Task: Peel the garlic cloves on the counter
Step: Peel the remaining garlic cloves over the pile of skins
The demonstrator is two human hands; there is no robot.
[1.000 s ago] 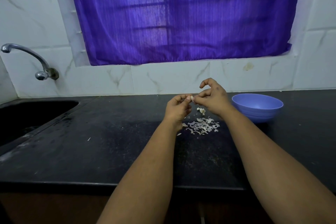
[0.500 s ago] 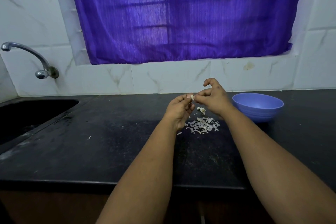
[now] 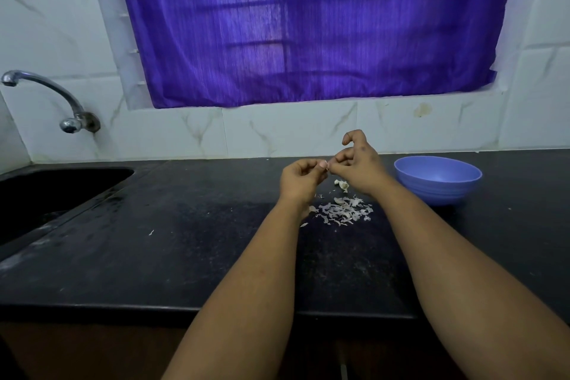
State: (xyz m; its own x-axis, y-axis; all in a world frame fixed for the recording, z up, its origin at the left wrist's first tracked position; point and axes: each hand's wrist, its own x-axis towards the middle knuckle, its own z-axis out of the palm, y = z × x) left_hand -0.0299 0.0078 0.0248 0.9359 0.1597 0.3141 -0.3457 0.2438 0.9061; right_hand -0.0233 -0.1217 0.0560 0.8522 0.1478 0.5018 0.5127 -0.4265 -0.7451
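Above the black counter, my left hand and my right hand meet fingertip to fingertip. Between them they pinch a small pale garlic clove, mostly hidden by the fingers. My right index finger is raised and hooked. Below the right hand, an unpeeled garlic clove lies on the counter. A heap of thin pale garlic skins is spread on the counter just in front of both wrists.
A blue plastic bowl stands on the counter right of my right hand. A dark sink is set into the counter at the left, under a chrome tap. A purple curtain covers the window behind.
Both hands stay together on the clove at about the same spot; the fingers have shifted slightly. The skins and the bowl have not moved.
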